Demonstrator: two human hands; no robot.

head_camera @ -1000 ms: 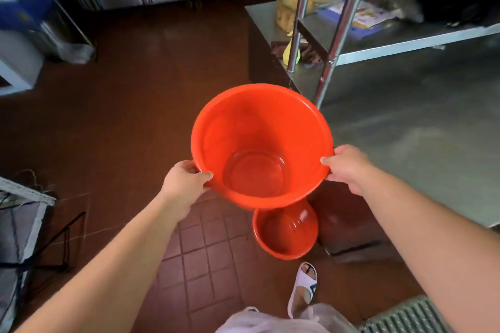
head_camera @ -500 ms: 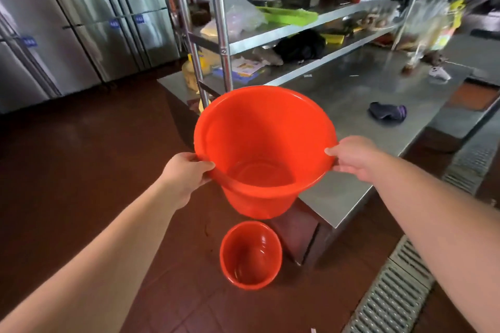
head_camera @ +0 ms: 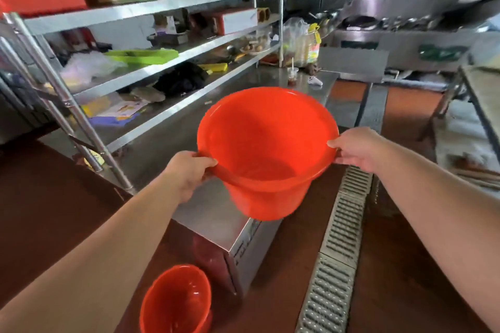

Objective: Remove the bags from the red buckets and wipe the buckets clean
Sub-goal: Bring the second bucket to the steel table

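Left hand (head_camera: 189, 170) and right hand (head_camera: 354, 150) grip opposite rims of a red bucket (head_camera: 266, 154) (fingers curled under) above a steel table (head_camera: 213, 213); second bucket (head_camera: 176, 301) below.

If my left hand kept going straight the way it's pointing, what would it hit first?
The left hand points up and right, gripping the rim of the red bucket, so the bucket wall is already in its way. Past that lies the steel table; depth is unclear.
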